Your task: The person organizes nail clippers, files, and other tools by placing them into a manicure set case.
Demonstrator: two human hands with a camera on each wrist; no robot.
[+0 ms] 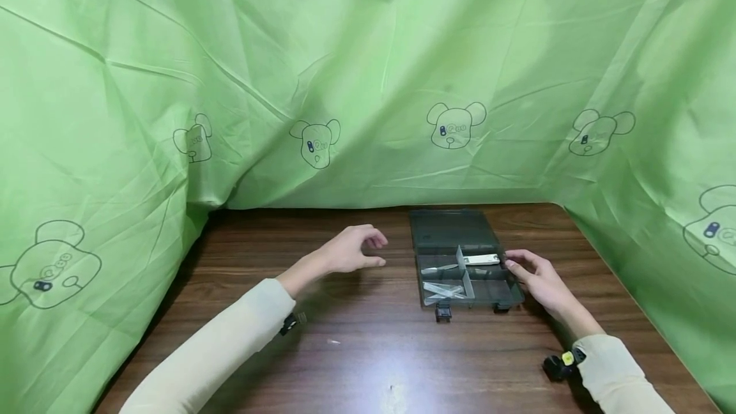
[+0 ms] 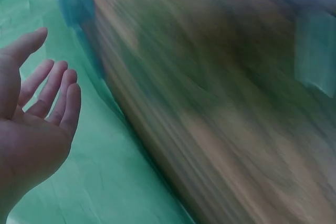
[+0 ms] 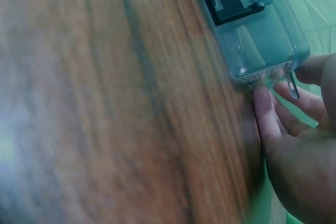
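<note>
A dark see-through plastic compartment box (image 1: 493, 299) lies on the table, its lid (image 1: 451, 227) folded open toward the back. Inside, a silvery nail clipper (image 1: 482, 260) lies in the back right compartment. A thin pale piece (image 1: 439, 268) is in the back left one, and several clear strips (image 1: 443, 291) fill the front left. My right hand (image 1: 540, 280) grips the right end of the box, thumb and fingers at its edge; the right wrist view also shows this hand (image 3: 299, 150) there. Left of the box my left hand (image 1: 352, 250) hovers with relaxed fingers, holding nothing.
The brown wood-grain table (image 1: 356, 350) carries a small whitish scrap (image 1: 333, 341) near the front. Two black latches (image 1: 443, 313) stick out from the box's front. Green cloth (image 1: 368, 165) with bear drawings hangs behind and along both sides.
</note>
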